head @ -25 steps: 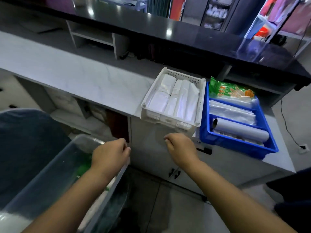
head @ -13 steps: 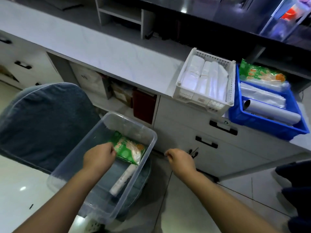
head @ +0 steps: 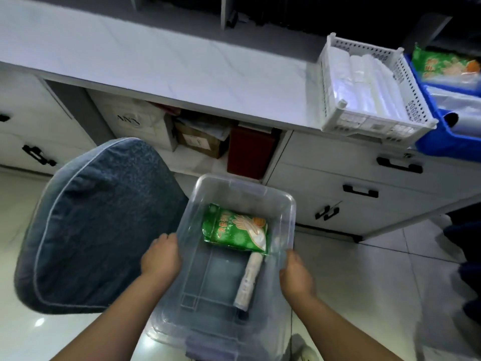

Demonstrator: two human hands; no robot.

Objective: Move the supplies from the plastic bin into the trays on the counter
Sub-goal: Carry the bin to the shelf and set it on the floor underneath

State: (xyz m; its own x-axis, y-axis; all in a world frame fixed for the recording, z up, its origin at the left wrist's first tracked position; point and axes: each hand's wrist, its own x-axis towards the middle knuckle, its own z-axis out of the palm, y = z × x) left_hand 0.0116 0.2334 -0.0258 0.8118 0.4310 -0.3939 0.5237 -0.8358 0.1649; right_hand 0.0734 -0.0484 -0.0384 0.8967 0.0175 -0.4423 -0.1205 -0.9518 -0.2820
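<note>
A clear plastic bin [head: 242,190] sits low in front of me, over a dark seat. Inside lie a green packet of gloves [head: 235,227] and a white roll [head: 248,281]. My left hand [head: 161,257] grips the bin's left rim. My right hand [head: 295,276] grips its right rim. On the counter at the upper right stand a white perforated tray [head: 333,82] packed with white plastic bags and a blue tray [head: 447,142] with a green packet [head: 442,65] and a roll.
A blue-grey cushioned chair [head: 99,225] stands left of the bin. The white marble counter [head: 169,71] runs across the top. Below it are drawers with black handles [head: 360,191] and an open shelf with boxes [head: 200,142]. A tiled floor lies to the right.
My view has tilted down onto the bin. My left hand moved from inside the bin to its left rim. My right hand came in from the side and took the right rim.
</note>
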